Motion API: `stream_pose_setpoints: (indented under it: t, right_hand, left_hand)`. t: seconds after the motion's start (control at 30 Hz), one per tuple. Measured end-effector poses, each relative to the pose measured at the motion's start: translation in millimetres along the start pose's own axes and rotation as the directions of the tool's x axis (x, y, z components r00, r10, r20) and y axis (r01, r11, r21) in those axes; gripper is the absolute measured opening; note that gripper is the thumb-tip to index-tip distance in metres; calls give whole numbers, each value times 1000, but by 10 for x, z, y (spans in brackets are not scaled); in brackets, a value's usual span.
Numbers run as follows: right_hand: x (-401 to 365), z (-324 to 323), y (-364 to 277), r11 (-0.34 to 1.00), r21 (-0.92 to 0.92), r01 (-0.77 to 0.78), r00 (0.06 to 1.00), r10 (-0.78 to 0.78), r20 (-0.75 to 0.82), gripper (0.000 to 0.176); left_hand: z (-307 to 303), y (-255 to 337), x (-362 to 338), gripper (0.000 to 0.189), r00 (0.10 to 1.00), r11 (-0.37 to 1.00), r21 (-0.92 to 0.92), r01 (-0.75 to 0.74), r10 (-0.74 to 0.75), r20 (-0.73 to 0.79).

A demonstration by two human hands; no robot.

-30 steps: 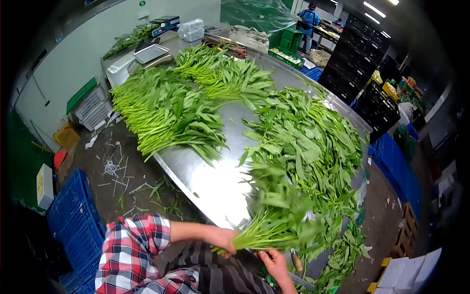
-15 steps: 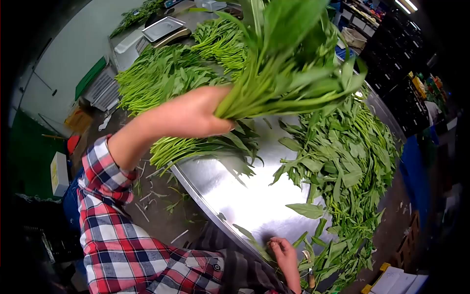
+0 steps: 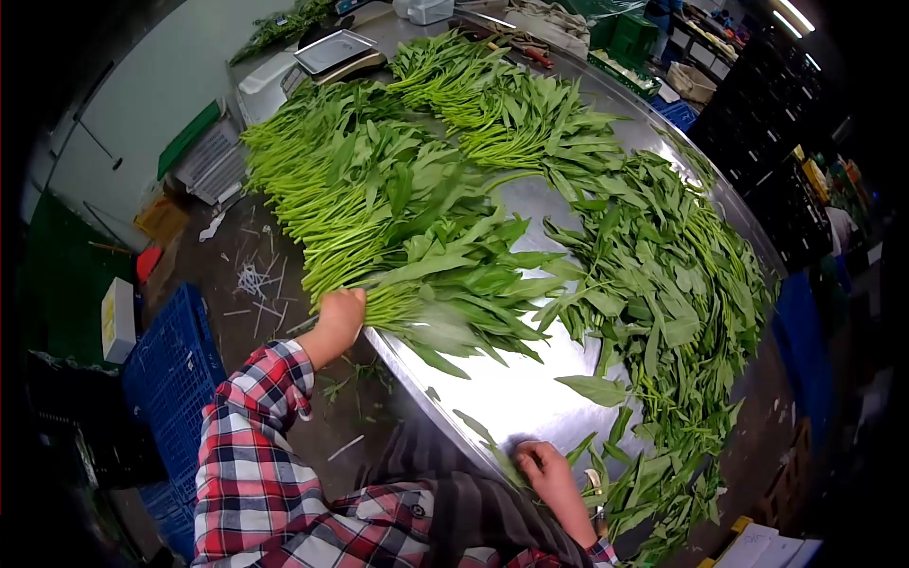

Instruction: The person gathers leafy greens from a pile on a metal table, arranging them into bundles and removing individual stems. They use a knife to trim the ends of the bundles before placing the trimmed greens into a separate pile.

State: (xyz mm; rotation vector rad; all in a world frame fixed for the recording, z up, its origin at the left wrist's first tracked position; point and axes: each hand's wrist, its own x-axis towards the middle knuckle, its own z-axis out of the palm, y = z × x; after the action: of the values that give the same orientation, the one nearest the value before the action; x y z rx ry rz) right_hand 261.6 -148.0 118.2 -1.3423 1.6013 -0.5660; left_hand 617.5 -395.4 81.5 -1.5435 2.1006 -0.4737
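At the near end of the left row, my left hand (image 3: 341,316) is closed round the stem ends of a bunch of water spinach (image 3: 445,308). Its leaves spread right over the metal table (image 3: 492,388), slightly blurred. More bunches (image 3: 350,180) lie alongside, stems pointing left. My right hand (image 3: 552,475) rests by the table's near edge with fingers curled in; whatever may be inside them is hidden. Just right of it, partly covered, lies a small curved blade (image 3: 594,481). A large loose heap of water spinach (image 3: 677,293) covers the table's right side.
A scale with a metal tray (image 3: 334,53) and a clear plastic tub (image 3: 424,10) stand at the far end. Red-handled tools (image 3: 537,57) lie at the back. A blue crate (image 3: 173,369) stands left of the table, beside cut stems (image 3: 256,281) on the floor.
My left hand has come down and left, carrying the raised bunch onto the table beside the left row. My right hand has stayed nearly in place, its fingers curled.
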Motion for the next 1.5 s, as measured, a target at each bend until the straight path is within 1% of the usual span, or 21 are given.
stream_pose_setpoints:
  t: [0.07, 0.1, 0.2, 0.23, 0.27, 0.3, 0.37, 0.4, 0.47, 0.53, 0.67, 0.77, 0.9, 0.97, 1.1, 1.17, 1.27, 1.33, 1.4, 1.47, 1.5]
  right_hand:
    - [-31, 44, -10, 953, -210, 218, 964, -244, -106, 34]
    - [-47, 62, 22, 923, -283, 261, 956, -288, -57, 44]
    - [-212, 29, 243, 757, -599, 261, 936, -350, -36, 46]
    - [-281, -102, 286, 781, -589, 207, 958, -285, -42, 49]
    - [-421, -211, 357, 840, -534, 94, 972, -193, -132, 47]
    - [-556, -321, 419, 886, -463, -16, 970, -98, -221, 45]
    - [-738, -484, 468, 886, -445, -126, 913, -71, -401, 40]
    - [-787, -536, 469, 898, -413, -152, 879, -69, -472, 38]
    - [-814, -614, 466, 914, -362, -183, 811, -67, -581, 35]
    - [-642, -582, 461, 922, -364, -130, 812, -111, -573, 36]
    - [-198, -645, 493, 934, -355, 30, 874, -197, -444, 36]
    - [11, -1122, 539, 960, -278, 25, 828, -176, -533, 37]
    - [354, -2146, 798, 963, -260, -66, 725, -133, -676, 37]
    - [658, -2700, 934, 937, -332, -111, 689, -168, -705, 46]
    - [1415, -3559, 1065, 854, -454, -254, 698, -163, -697, 88]
    - [1771, -3909, 1228, 795, -518, -315, 740, -136, -659, 101]
    - [2141, -4445, 1374, 774, -548, -317, 787, -108, -607, 103]
    - [2184, -4647, 1290, 739, -563, -369, 796, -61, -602, 105]
    - [2280, -4717, 1450, 745, -565, -355, 824, -36, -565, 102]
    - [2368, -4611, 1522, 753, -558, -348, 860, 21, -509, 99]
    - [2330, -4571, 1398, 726, -566, -389, 841, 30, -540, 94]
  left_hand:
    - [33, -25, 49, 22, 999, 1000, -27, 14, -13, 37]
    - [41, -41, 66, 22, 1000, 1000, -24, 5, -5, 27]
    - [-68, -40, 70, 34, 1000, 998, -52, -22, 23, 21]
    - [-156, -65, 15, 36, 998, 998, -33, -55, 55, -7]
    - [-226, -82, -37, 38, 996, 996, -16, -88, 87, -31]
    - [-333, -82, -38, 60, 995, 996, -61, -72, 76, 66]
    - [-761, -63, -149, 92, 994, 974, -205, -101, 92, -55]
    - [-914, -20, -120, 116, 993, 932, -342, -118, 118, -23]
    - [-972, 133, -13, 112, 942, 870, -370, -327, 267, -203]
    - [-885, 264, 146, 107, 883, 807, -376, -455, 354, -309]
    - [-564, 276, 432, 96, 933, 826, -450, -339, 234, -274]
    - [-366, 229, 645, 91, 966, 864, -454, -219, 127, -224]
    - [-274, 103, 1035, 92, 995, 893, -450, -18, -26, -92]
    - [-295, 80, 1129, 91, 991, 893, -450, -5, -56, -122]
    - [-179, 85, 1056, 96, 978, 896, -436, -83, -10, -207]
    - [-495, 88, 836, 100, 992, 893, -441, -92, 44, -119]
    - [-942, 201, 705, 92, 995, 907, -408, -102, 91, -45]
    - [-1056, 350, 1005, 81, 988, 927, -344, -150, 152, -20]
    - [-1511, 418, 593, 82, 990, 897, -420, -139, 129, -52]
    - [-1496, 424, 206, 80, 990, 884, -454, -111, 61, -124]
    - [-1413, 427, 35, 76, 968, 871, -468, -151, 35, -248]
